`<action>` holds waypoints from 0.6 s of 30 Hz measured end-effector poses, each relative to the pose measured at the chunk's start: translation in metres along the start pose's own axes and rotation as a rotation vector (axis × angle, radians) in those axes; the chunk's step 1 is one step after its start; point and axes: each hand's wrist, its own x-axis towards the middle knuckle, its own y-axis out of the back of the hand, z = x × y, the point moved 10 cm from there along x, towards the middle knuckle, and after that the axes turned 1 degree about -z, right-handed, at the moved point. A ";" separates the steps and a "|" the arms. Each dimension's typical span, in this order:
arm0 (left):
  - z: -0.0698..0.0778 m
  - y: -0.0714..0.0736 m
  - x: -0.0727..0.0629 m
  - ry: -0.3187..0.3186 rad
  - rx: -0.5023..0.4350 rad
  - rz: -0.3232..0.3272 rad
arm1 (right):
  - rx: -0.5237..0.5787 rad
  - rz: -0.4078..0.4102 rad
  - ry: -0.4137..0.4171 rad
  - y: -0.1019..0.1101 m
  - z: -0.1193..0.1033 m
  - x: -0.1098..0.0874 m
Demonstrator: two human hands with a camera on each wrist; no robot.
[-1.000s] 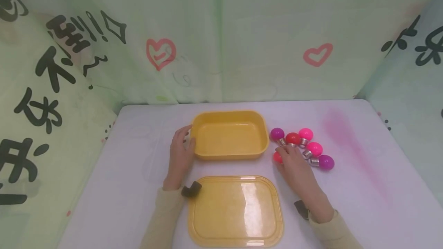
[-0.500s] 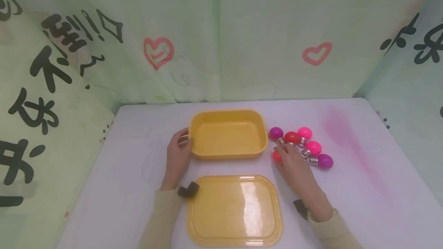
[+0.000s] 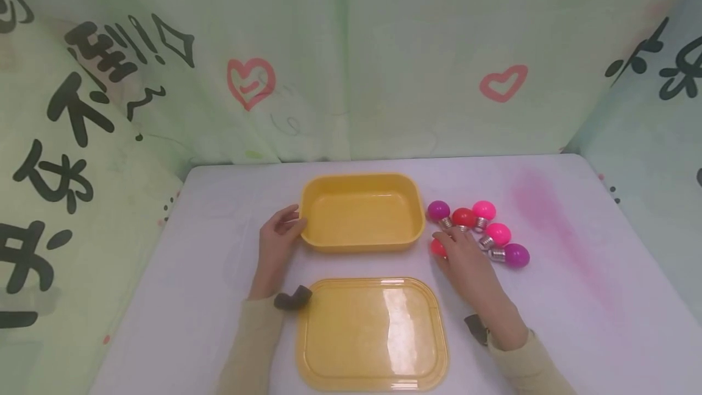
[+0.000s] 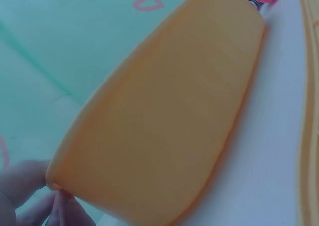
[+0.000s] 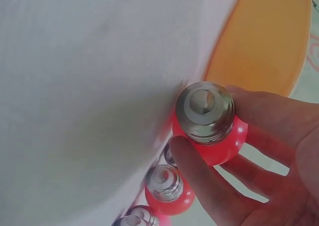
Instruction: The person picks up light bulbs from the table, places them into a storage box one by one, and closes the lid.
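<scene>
My left hand [image 3: 276, 247] is at the left side of a yellow plastic box [image 3: 362, 247]. In the left wrist view its fingertips pinch the box's rim [image 4: 89, 104] at the corner. My right hand [image 3: 473, 268] holds a red light bulb [image 3: 438, 248], lifted slightly or resting near the table; I cannot tell which. Seen from the right wrist, thumb and fingers grip that bulb around its sides, its metal screw base [image 5: 205, 104] facing the camera. Beyond it lie a purple bulb [image 3: 438, 210], a red bulb [image 3: 464, 217] and two pink bulbs, plus another purple bulb [image 3: 517, 255].
A yellow rectangular lid [image 3: 345, 334] lies flat in front of the box, between both forearms. Everything stands on a white-covered table [image 3: 219, 218] with a pink stain at right. Printed cloth [image 3: 384, 78] hangs behind and on both sides.
My left hand has shifted slightly left and its fingers have changed position at the box's rim. The right hand and the bulbs have hardly moved.
</scene>
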 end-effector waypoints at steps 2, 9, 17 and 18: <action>-0.001 0.000 0.000 0.012 -0.029 -0.010 | 0.008 0.002 0.004 0.000 -0.001 0.000; -0.007 -0.001 -0.001 0.069 -0.138 -0.041 | 0.042 -0.008 0.016 0.002 -0.003 0.001; -0.009 -0.003 0.000 0.080 -0.189 -0.055 | 0.086 -0.039 -0.007 0.000 0.002 0.004; -0.009 -0.004 0.000 0.080 -0.189 -0.056 | 0.093 -0.041 -0.013 0.001 0.003 0.004</action>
